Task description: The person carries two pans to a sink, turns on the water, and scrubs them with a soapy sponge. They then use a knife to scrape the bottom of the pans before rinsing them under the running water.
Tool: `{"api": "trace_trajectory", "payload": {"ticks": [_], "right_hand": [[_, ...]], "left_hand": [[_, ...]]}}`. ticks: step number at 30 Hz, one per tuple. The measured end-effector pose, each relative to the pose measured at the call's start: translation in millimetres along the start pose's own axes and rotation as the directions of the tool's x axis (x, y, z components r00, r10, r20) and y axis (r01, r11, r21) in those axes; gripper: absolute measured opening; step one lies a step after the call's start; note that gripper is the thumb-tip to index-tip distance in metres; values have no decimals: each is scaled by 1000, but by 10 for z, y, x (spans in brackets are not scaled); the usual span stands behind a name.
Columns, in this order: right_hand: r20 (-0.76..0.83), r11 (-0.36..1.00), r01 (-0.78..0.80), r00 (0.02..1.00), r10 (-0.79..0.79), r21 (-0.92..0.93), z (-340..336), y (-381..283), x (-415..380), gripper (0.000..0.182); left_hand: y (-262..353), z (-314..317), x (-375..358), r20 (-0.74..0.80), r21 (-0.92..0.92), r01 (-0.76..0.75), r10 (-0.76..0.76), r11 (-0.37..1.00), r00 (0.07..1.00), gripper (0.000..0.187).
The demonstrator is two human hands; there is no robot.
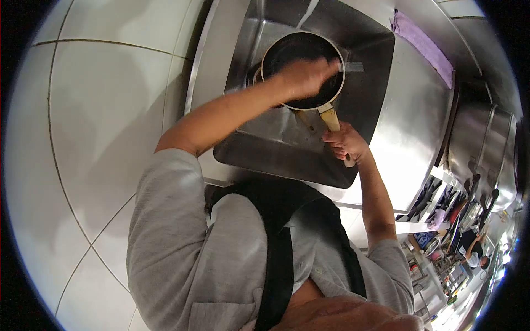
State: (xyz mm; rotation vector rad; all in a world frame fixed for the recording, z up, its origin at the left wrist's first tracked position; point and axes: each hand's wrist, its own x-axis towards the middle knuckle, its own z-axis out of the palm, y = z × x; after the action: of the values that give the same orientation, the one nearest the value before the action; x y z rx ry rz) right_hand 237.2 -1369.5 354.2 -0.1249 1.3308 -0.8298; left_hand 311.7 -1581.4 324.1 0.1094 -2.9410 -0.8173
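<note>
A dark round frying pan (302, 44) with a pale rim is held over the sink (259, 144). My right hand (346, 141) is wrapped round its yellowish, worn handle (330, 118). My left hand (305, 78) is closed and blurred by motion, reaching across the inside of the pan close to its right rim. What the left fingers hold, if anything, I cannot make out. A loop-shaped handle (255, 77) shows at the pan's left edge, belonging to something mostly hidden below it.
The steel counter (411, 129) runs to the right, with a purple cloth (424, 47) along its far edge. Beyond it stands a large metal vessel (480, 146). A tiled wall (105, 110) is on the left. Another person (473, 255) is far off at the right among kitchen shelving.
</note>
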Motion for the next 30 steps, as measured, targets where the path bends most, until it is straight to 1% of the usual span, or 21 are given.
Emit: {"api": "trace_trajectory", "payload": {"ticks": [4,5,6,7,8,10,11,12,14,15,16,18,19,20,22,24,26,27,28,29,30], "right_hand": [[35,999,-21,999,22,-49,-82,11,-11,17],[26,999,-15,1000,16,-50,-85,-23,-2,16],[20,998,-18,1000,19,-55,-77,-61,-22,15],[13,998,-20,1000,20,-62,-81,-104,-27,15],[16,996,-30,999,32,-88,-99,-126,-35,15],[19,990,-48,999,51,-134,-161,-131,-61,15],[86,994,-42,995,50,-99,-222,-121,-48,19],[91,995,-53,994,60,-79,-244,-159,-45,20],[109,994,-103,988,107,-40,-262,-192,-87,20],[118,996,-80,989,86,-49,-280,-229,-90,21],[131,996,-69,988,75,-56,-274,-232,-113,21],[145,997,-53,987,61,-61,-285,-269,-118,21],[144,996,-61,987,69,-58,-310,-297,-122,22],[144,996,-78,986,85,-53,-302,-288,-138,22],[120,996,-41,992,50,-74,-376,-251,-137,21],[110,997,-40,993,48,-67,-332,-196,-152,21],[86,999,-39,995,42,-36,-303,-279,-178,23],[122,999,-35,992,32,23,-330,-229,-150,21],[67,999,-5,998,2,44,-309,-147,-155,20],[12,997,40,999,-40,59,-253,-124,-119,20],[-45,993,91,995,-88,72,-209,-102,-71,19]], "left_hand": [[-238,-161,179,-46,-8,135,-135,991,990,55],[-56,-68,45,40,-30,-12,14,999,999,56],[158,8,-126,120,-71,-147,155,986,980,57],[120,-24,-127,152,-41,-195,199,980,968,55],[-1,-164,0,158,44,-137,129,990,979,53],[-263,-234,116,67,55,-61,57,997,996,51],[-317,-269,171,15,63,-24,23,998,1000,50],[-22,-292,29,154,84,-93,79,992,985,52],[68,-110,-169,181,-81,-288,298,954,937,54],[-13,-259,-50,211,1,-340,332,940,919,55],[-68,-392,83,202,79,-242,222,967,954,55],[-163,-486,237,44,73,-123,120,990,992,56],[-53,-396,124,146,91,-185,170,979,974,56],[47,-281,-88,145,55,-317,306,947,941,54],[119,-373,-90,355,-64,-364,362,929,862,51],[-145,-518,185,154,111,-252,234,961,960,50],[-6,-479,98,238,64,-276,254,959,937,49],[128,-448,-3,282,35,-285,264,958,922,49],[249,-382,-117,334,-8,-282,268,960,904,48],[267,-341,-169,288,-102,-172,194,980,938,45],[219,-266,-199,119,-171,-29,50,985,992,44]]}}
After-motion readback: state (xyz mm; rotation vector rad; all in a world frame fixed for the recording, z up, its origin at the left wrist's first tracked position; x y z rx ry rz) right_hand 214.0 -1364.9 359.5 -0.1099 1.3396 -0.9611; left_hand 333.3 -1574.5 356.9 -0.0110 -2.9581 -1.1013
